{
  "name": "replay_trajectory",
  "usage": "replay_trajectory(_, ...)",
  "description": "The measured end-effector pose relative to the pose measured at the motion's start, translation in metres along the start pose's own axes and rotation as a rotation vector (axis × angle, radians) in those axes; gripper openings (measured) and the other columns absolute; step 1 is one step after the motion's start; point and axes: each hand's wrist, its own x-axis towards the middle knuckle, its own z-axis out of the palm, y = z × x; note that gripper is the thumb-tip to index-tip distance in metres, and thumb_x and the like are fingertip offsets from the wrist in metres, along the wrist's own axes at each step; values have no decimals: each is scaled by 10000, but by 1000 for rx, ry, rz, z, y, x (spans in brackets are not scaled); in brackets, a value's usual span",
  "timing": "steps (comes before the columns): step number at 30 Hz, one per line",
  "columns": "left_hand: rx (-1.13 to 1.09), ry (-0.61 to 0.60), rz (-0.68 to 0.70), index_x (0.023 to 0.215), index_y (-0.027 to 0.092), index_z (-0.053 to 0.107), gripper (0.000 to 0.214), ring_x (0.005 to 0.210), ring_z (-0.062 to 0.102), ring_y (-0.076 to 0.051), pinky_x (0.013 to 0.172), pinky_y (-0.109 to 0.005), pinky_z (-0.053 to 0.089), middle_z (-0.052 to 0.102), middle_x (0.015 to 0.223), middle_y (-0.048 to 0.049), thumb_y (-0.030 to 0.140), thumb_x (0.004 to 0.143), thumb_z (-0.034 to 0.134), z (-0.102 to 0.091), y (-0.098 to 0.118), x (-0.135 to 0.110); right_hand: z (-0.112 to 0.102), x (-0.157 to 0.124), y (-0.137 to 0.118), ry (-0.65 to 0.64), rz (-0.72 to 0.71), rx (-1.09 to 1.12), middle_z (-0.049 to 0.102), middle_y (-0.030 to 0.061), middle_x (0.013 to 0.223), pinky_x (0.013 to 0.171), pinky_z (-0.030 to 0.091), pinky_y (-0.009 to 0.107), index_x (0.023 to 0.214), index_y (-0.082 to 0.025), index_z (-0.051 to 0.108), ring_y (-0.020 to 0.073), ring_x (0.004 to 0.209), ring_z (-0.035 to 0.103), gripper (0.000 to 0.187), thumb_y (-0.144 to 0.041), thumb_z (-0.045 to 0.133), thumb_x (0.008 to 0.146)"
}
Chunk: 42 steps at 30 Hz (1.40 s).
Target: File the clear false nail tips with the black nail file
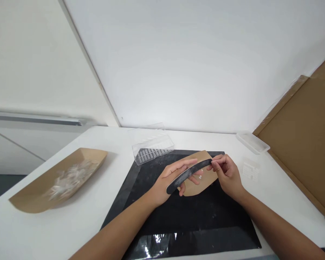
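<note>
Room plain, white throughout. We log two painted walls: the far wall (189,61) fills most of our view and meets the left wall (29,54) along a straight corner line (89,61). We see a grey rail (35,120) running along the left side, with a paler panel (11,148) below it. A strip of dark floor (5,187) shows at lower left. Our white table (116,139) runs up to the far wall. At right, a large brown cardboard sheet (298,137) rises tilted beside the table. Light soft, even, brightest on the far wall.
</note>
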Motion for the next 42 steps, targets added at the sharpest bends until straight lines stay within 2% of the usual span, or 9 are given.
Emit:
replay_trajectory(2,-125,-33,-36,1444,180,602,493,930,784,-323,415,-194,490,764,1184,-218,439,1027,558,1,2,-1,1,-1,0,5,9,7,652,31,957,746,559,361,904,-240,540,178,794,706,238,-408,670,1011)
replay_trajectory(7,-289,-138,-114,1518,140,490,662,856,806,-331,324,-159,415,766,1145,-255,597,1053,376,-2,7,-4,1,-2,0,5,-2,-6,644,26,951,743,572,352,908,-242,543,175,790,706,231,-405,668,1014)
replay_trajectory(13,-111,-165,-221,1579,150,373,654,761,814,-281,326,-149,422,797,1056,-217,436,1030,584,5,13,-6,-3,-3,6,-3,-21,-54,658,39,1016,788,584,355,927,-243,558,176,825,724,198,-386,656,1021)
replay_trajectory(17,-4,-138,-250,1571,129,390,725,717,805,-254,338,-168,421,799,1072,-224,422,976,685,12,10,-6,-3,-6,1,-49,-50,-153,681,48,1006,679,576,332,924,-243,575,178,760,727,185,-381,656,1016)
replay_trajectory(25,287,-66,-170,1373,136,612,501,390,594,-89,446,-189,434,777,771,-61,491,1024,565,26,3,-8,1,-8,-4,-90,-141,-460,691,29,862,569,472,308,918,-251,598,154,604,603,165,-368,605,1035)
replay_trajectory(28,390,-15,-187,1130,147,681,398,373,561,-81,417,-174,393,709,681,-4,496,1031,517,32,0,-9,4,-7,-1,-82,-148,-421,674,25,846,606,486,310,917,-255,583,166,650,609,155,-344,585,1044)
replay_trajectory(32,499,27,-165,800,167,606,442,382,549,-73,424,-175,393,618,624,31,501,1049,459,36,-6,-11,13,-11,-6,-109,-247,-375,674,31,875,674,522,314,927,-256,571,179,750,652,118,-257,558,1044)
replay_trajectory(36,569,56,-100,738,179,555,478,381,534,-65,446,-182,414,573,605,48,494,1068,414,39,-8,-12,17,-12,-17,-113,-321,-443,693,36,863,690,527,323,875,-255,569,191,779,677,154,-223,573,1026)
replay_trajectory(42,634,62,-105,719,190,530,469,377,560,-83,437,-188,426,556,566,49,460,1079,398,45,-7,-17,14,-4,-20,-86,-235,-485,688,39,837,666,516,335,852,-258,570,199,739,657,190,-282,552,1040)
